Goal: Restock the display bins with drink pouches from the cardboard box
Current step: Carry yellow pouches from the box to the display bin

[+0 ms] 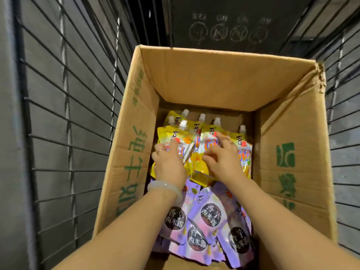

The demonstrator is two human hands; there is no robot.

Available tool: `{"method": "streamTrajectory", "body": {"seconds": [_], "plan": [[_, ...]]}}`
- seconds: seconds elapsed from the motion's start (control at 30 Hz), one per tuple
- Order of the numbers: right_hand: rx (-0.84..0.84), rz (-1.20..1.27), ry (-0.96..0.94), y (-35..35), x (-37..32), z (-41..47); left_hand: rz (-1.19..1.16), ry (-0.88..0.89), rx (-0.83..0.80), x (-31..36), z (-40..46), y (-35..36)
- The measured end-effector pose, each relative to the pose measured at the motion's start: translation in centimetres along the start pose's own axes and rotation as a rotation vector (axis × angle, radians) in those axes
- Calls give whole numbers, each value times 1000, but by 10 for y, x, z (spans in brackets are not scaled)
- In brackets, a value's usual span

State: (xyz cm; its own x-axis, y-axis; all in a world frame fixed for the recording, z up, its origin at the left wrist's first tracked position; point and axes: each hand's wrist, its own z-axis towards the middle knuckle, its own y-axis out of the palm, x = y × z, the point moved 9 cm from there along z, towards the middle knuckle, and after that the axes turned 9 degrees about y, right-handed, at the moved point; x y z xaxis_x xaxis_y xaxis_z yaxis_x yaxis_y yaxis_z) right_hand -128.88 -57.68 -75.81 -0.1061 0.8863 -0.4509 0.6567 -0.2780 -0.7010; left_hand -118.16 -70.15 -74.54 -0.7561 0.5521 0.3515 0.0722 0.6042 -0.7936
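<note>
showing two hands (171,162) on perhaps six yellow pouches (243,151)

Single head-worn wide-angle view, looking forward and steeply down into an open cardboard box (214,80) from close above. Forearms entering from the bottom edge, both hands reaching in near mid-frame. Wire racks (64,114) bowed by the lens along left and right edges. Dark panel at top.

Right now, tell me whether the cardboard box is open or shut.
Open: the cardboard box has its flaps standing up, with yellow pouches and purple pouches visible inside.
</note>
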Motion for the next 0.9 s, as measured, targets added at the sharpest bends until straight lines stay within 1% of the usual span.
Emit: {"method": "streamTrajectory", "body": {"seconds": [0.07,0.13,0.2,0.27,0.33,0.37,0.53,0.57,0.63,0.7,0.8,0.9], "plan": [[96,78,85,-6,6,-1,-66,-75,31,-10,2,-5],[130,156,307,-5,26,-1,-46,-126,17,-15,1,-3],[88,186,530,3,49,-4,-7,-161,-24,-17,-1,4],[0,171,613,7,59,-8,61,-168,-43,-16,-1,9],[-70,192,617,4,60,-10,98,-148,-50,-13,-1,10],[-86,209,611,1,59,-12,65,-160,-69,-13,-3,10],[-91,302,599,-1,56,-21,-215,-283,-210,-24,-16,30],[-94,355,609,-3,57,-25,-296,-312,-208,-25,-20,31],[-104,553,638,-6,60,-33,-436,-385,-153,-30,-29,28],[-151,740,654,-6,60,-44,-495,-414,-119,-33,-39,20],[-238,846,631,-4,55,-60,-643,-398,-100,-27,-53,6],[-277,903,552,-23,33,-81,-807,-358,-82,-15,-72,-16]]}}
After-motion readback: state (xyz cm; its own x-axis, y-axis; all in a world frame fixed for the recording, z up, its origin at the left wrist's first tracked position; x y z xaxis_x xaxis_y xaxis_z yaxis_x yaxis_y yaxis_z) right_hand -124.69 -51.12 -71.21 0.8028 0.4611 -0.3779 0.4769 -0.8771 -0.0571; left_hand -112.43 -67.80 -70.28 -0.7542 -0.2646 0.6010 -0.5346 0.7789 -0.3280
